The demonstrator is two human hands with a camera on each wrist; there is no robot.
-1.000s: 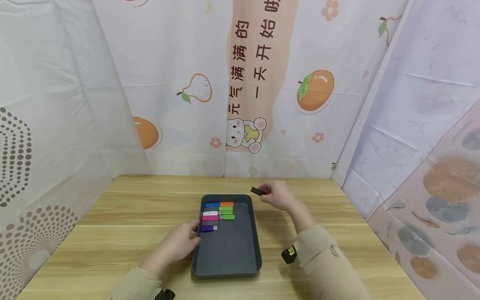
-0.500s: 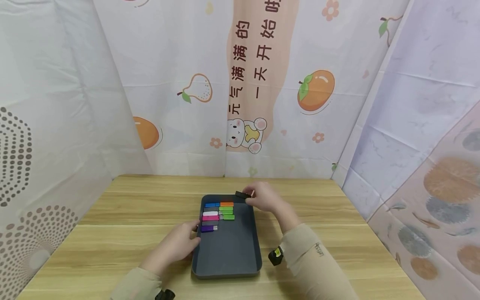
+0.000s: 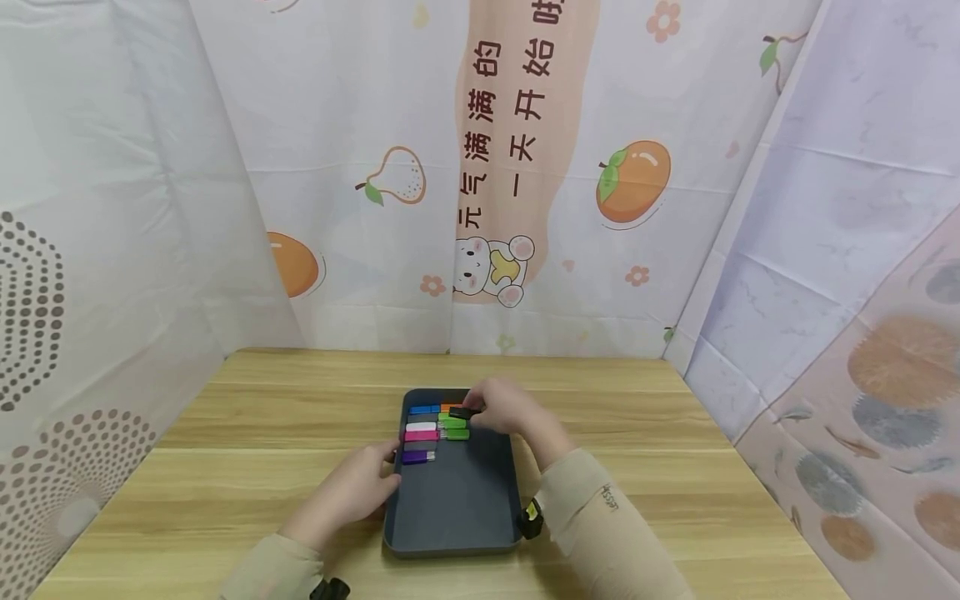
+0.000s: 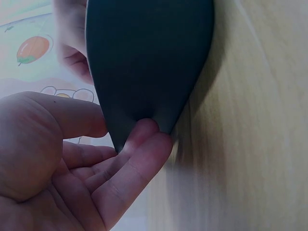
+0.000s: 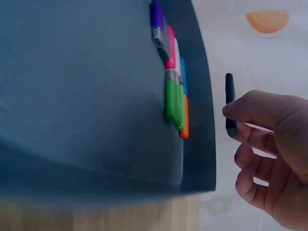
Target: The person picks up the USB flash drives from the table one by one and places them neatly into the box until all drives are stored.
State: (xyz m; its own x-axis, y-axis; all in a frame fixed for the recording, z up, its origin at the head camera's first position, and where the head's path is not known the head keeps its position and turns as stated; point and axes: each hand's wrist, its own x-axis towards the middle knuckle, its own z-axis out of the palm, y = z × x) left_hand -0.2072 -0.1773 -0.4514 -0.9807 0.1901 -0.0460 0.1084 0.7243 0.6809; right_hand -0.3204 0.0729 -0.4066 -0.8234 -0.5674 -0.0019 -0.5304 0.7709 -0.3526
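Observation:
My right hand (image 3: 504, 408) pinches a black USB flash drive (image 3: 461, 412) between thumb and fingers, over the far part of a dark grey tray (image 3: 453, 512). In the right wrist view the black drive (image 5: 230, 89) hangs apart from the others. Two columns of flash drives lie in the tray: blue (image 3: 423, 410), white (image 3: 421, 427), pink (image 3: 421, 436), purple (image 3: 415, 457) and grey ones at left, orange and green (image 3: 457, 435) ones at right. My left hand (image 3: 360, 485) holds the tray's left wall, thumb at the rim, fingertips against the outside (image 4: 149, 130).
The tray stands on a wooden table (image 3: 285, 400). Printed curtains (image 3: 337, 100) hang behind the table and along both sides. A small black camera is strapped at each wrist, the right one (image 3: 532, 518) close beside the tray's right rim.
My right hand has carried the black flash drive leftward and nearer, from beyond the tray's far right corner to over the orange and green drives. The left hand stays in place.

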